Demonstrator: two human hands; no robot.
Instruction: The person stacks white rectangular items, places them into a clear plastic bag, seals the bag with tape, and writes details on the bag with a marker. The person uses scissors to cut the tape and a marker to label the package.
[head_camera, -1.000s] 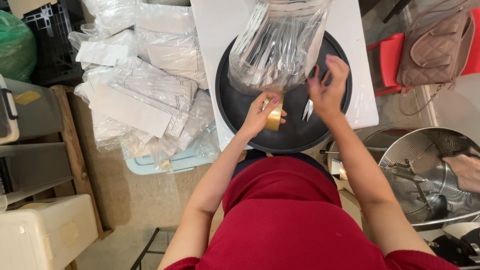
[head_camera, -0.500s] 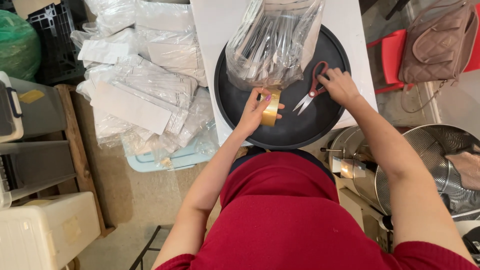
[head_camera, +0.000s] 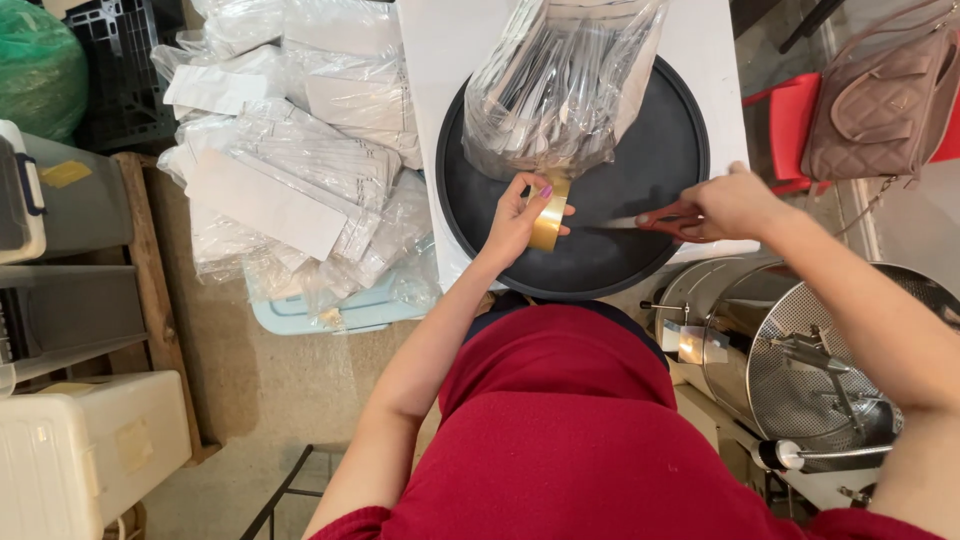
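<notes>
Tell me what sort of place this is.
Probably a small food-service back room or packing corner. The left hand holds gold tape under a clear bag of cutlery on a round black tray, more wrapped packs are stacked alongside, and steel pots stand nearby.

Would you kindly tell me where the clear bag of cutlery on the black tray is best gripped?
Grip the clear bag at its gathered neck by the gold tape, coming from the near side: the plastic narrows there, while the body bulges wide over the black tray.
</notes>
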